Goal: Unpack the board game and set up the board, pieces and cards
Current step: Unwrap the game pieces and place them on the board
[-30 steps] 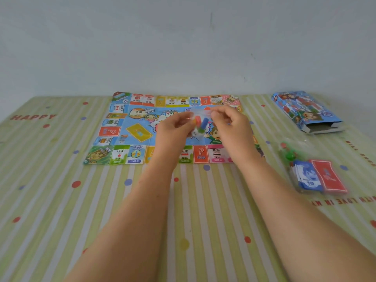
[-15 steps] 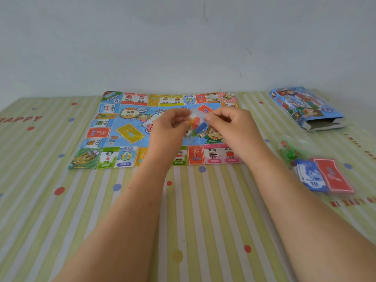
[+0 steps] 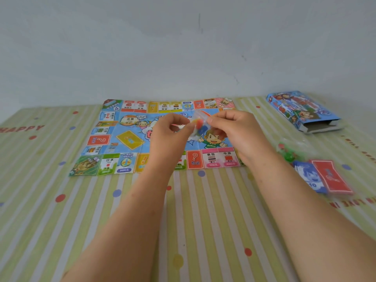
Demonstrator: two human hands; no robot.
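My board (image 3: 130, 141) reads 日本, 2000元, 机会, 中国; left of it the worktop (image 3: 22, 139) says HAPPY, right of it a blue card (image 3: 308, 176) shows 10.

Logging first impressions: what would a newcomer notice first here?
The left hand and right hand pinch a small clear bag of coloured pieces above the middle of the unfolded game board. At the far right lies the opened game box, with a blue card stack and a red card stack nearer the person.
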